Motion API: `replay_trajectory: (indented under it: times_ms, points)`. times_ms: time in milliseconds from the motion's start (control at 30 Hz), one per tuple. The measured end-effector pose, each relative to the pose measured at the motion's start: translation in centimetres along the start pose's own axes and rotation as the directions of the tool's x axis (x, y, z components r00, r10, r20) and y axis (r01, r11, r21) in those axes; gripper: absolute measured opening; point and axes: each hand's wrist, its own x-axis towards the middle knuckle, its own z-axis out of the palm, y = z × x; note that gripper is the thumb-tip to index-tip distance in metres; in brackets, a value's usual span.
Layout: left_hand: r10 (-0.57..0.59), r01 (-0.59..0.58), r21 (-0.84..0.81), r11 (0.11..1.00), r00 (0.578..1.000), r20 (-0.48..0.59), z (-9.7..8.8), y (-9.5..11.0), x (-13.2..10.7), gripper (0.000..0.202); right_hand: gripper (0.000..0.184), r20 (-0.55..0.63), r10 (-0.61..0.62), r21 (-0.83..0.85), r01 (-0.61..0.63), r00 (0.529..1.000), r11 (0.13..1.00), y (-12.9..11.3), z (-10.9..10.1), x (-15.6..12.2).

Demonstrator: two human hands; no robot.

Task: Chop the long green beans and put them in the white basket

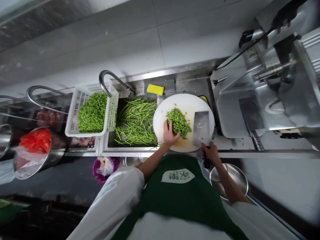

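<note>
My left hand [171, 134] rests at the lower left of a heap of chopped green stalks [178, 120], fingers spread and touching it. In my right hand [210, 152] is the handle of a wide cleaver [201, 128], whose blade lies over the right side of a round white cutting board [162, 111]. A gap of bare board separates the blade from most of the heap. Long uncut green stalks [137, 121] fill the sink just left of the board. Farther left, a white plastic basket [112, 106] contains a mound of finely cut greens [92, 113].
A yellow sponge [155, 89] lies behind the board. Curved faucets [106, 75] reach over the sinks. A second cleaver [250, 113] and a machine [282, 70] are at right. Below the counter stand a steel bowl [241, 180] and a purple bag [98, 173]; a pot [48, 156] stands left.
</note>
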Motion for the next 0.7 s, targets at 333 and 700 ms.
replay_trajectory:
  times_ms: [333,700]
  points:
    - [0.056,-0.057,-0.02,0.998,0.997,-0.053,2.8,4.2,-0.2,0.09,0.036,0.064,-0.119,0.08,0.114,0.991,0.99,-2.6,9.0,-0.4]
    - [0.235,-0.235,-0.037,0.971,0.972,-0.016,3.2,5.8,-0.3,0.057,0.04,0.035,-0.115,0.28,0.101,0.993,0.955,-2.3,10.5,-3.5]
